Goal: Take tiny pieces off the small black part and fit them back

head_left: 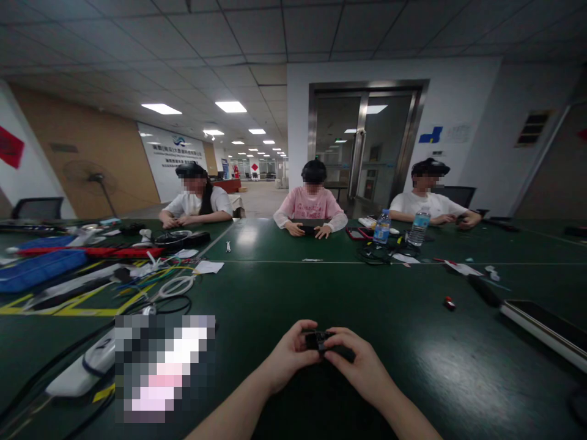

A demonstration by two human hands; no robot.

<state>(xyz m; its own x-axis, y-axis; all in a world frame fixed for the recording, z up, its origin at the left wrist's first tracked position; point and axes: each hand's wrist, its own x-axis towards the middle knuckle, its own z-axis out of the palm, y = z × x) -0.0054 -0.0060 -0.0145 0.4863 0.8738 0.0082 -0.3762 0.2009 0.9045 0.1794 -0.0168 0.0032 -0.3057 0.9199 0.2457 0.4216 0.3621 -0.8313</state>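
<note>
A small black object point(317, 341) is held between my two hands above the dark green table point(257, 293), low in the middle of the head view. My left hand point(293, 355) grips its left side, with the thumb below and the fingers above. From the right, my right hand point(356, 359) pinches it with thumb and fingertips. The fingers cover much of the object, so its exact kind cannot be made out.
Cables point(177, 286), a white power strip point(85, 366) and a blue tray point(43, 269) lie at the left. Bottles point(381, 227) stand beyond, right of centre. A flat device point(545, 330) lies right. Three people sit across the table.
</note>
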